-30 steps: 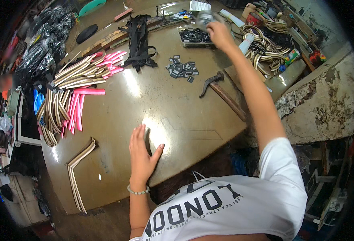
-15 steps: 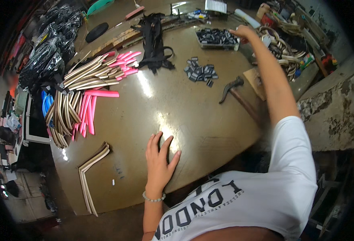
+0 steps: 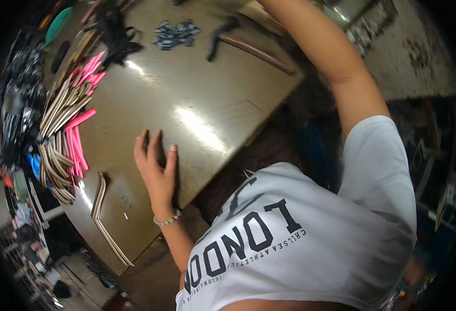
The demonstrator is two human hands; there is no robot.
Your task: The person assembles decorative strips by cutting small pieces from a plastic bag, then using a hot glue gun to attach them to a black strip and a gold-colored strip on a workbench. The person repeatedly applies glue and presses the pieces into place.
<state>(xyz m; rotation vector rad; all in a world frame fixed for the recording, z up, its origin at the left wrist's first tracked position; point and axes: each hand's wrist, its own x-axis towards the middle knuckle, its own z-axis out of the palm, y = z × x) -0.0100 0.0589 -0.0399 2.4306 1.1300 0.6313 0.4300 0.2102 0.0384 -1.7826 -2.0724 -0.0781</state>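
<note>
My left hand (image 3: 158,179), with a beaded bracelet at the wrist, rests on the brown table (image 3: 202,83) near its front edge. Its fingers are spread and hold nothing. The right forearm (image 3: 316,41) stretches up past the top edge of the picture, so that hand is out of sight. Left of that arm lies a hammer (image 3: 259,53) with a wooden handle and dark head. A pile of small dark clips (image 3: 175,35) sits beyond it. To the left of my left hand are a few bent, pale strips (image 3: 99,199) and a small white piece (image 3: 125,215).
Bundled beige and brown strips (image 3: 62,111) with pink strips (image 3: 76,145) cover the table's left side. Black straps (image 3: 115,39) lie farther back. Black plastic bags (image 3: 20,109) stand past the left edge. A worn concrete surface (image 3: 414,57) is at the right.
The view has swung right and down, so the table sits farther up and left. My right hand, earlier at the tray of clips, has left the picture. My left hand stays spread on the table.
</note>
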